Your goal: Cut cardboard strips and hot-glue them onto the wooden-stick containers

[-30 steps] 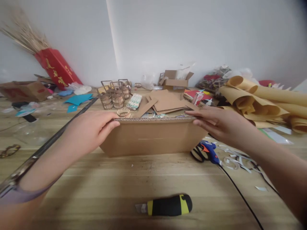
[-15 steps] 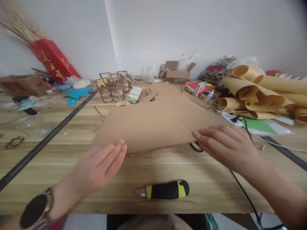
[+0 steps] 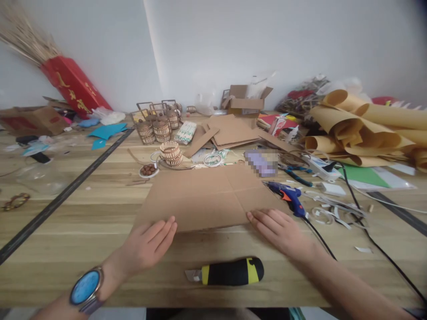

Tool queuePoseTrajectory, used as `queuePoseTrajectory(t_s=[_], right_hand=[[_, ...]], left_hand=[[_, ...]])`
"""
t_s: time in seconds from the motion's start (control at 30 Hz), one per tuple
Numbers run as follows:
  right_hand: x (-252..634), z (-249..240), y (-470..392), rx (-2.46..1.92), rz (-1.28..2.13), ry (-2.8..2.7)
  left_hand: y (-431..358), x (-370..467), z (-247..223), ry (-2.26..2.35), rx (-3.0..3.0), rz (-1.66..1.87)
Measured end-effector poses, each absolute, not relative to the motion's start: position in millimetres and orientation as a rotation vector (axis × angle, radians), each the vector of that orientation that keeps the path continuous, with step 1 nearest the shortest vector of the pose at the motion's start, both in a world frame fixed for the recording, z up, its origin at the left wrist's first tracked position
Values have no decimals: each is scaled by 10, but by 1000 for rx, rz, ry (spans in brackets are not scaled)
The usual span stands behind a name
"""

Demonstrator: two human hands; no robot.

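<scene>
Cardboard (image 3: 196, 195) touches left hand (image 3: 148, 242) and right hand (image 3: 278, 229); red box (image 3: 78, 84) bears gold characters (image 3: 72, 95).

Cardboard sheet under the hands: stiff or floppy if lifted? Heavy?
Cardboard sheet is probably fairly stiff: its main panel looks flat between left hand and right hand. Likely light for its size, given the thin near edge. It may flex at the crease on its right part.

- Pixelation obscures a purple item (image 3: 262, 162) right of centre.
- Dry stalks (image 3: 26, 38), upper left, leave the frame.
- The frame's right edge crops paper rolls (image 3: 363, 122).
- The left hand (image 3: 148, 244) hides a lower-left part of the cardboard (image 3: 196, 200).
</scene>
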State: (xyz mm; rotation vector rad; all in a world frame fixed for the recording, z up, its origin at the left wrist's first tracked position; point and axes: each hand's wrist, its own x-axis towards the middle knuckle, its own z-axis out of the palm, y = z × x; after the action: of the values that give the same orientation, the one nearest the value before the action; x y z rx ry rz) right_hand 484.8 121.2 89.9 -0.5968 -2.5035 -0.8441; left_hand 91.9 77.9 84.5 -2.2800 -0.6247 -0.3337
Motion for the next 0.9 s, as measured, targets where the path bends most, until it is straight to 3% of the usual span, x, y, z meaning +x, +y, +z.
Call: queuePoseTrajectory(t_s=[0.23, 0.4, 0.53, 0.77, 0.83, 0.9], right_hand=[[4691, 522, 1384, -672, -571, -2647], [4664, 793, 1227, -978, 129, -2674], [4564, 964, 752, -942, 472, -2773], [4386, 507, 272, -987, 91, -2656], [4430, 484, 247, -1026, 162, -2573], [4501, 541, 223, -1172, 457, -2413]], left_hand=[[920, 759, 530, -702, -2375, -244], [1012, 694, 435, -882, -2520, -284], [1017, 700, 447, -895, -2533, -279], [1064, 735, 459, -927, -2557, -371], [1069, 727, 441, -933, -2575, -377], [1062, 708, 412, -949, -2592, -400]])
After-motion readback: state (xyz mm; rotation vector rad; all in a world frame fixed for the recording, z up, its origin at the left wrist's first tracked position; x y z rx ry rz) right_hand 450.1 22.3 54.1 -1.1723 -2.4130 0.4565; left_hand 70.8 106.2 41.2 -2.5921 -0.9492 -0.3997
